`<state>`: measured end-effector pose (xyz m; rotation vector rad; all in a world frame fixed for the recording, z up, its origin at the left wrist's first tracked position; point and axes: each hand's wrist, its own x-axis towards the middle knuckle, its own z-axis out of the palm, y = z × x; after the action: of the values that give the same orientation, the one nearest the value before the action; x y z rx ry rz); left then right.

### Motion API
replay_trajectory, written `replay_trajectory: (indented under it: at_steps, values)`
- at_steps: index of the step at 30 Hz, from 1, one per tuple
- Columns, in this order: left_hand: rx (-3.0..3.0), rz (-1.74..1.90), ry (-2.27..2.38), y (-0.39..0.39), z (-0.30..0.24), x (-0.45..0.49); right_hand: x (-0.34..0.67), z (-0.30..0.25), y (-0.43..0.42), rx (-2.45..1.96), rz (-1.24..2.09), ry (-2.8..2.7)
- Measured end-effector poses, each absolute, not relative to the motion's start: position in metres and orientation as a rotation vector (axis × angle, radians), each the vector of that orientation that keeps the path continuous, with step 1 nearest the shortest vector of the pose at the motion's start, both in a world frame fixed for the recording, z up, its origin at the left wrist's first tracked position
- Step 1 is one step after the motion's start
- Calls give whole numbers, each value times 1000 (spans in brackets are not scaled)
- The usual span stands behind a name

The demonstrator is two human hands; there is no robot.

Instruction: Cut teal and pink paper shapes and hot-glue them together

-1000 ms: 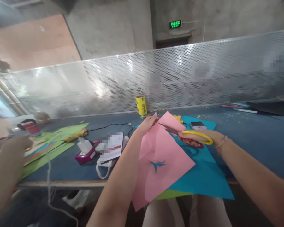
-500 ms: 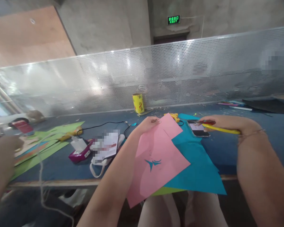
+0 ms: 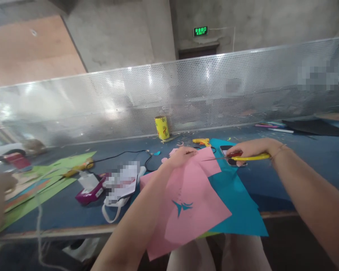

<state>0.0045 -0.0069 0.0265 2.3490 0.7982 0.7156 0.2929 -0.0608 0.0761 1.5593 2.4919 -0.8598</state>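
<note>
A sheet of pink paper with a cut-out shape in its middle lies partly over a blue sheet and hangs past the table's front edge. At the far edge of the pink sheet, my left hand grips it with bent fingers. My right hand is closed around scissors with yellow and red on the handles. Their blades point left and lie at the pink paper, close to my left fingers. Under my right hand is a phone, partly covered.
Behind stand a yellow can and a yellow glue gun. On the left are a purple power strip, a phone with a blurred screen, and green paper. Another person's hand shows at the left edge.
My right hand has brought the scissors left, so the blades now reach the pink paper. My left hand still holds the sheet. The camera view has shifted slightly.
</note>
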Motion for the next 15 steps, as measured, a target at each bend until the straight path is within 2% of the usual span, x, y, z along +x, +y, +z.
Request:
replay_trajectory:
  at_steps: [13, 15]
  values:
    - [2403, 740, 779, -20, 30, 15, 302, 104, -73, 1555, -926, 2370]
    - [2401, 764, 752, -21, 30, 16, 304, 105, -74, 1591, -856, 2439]
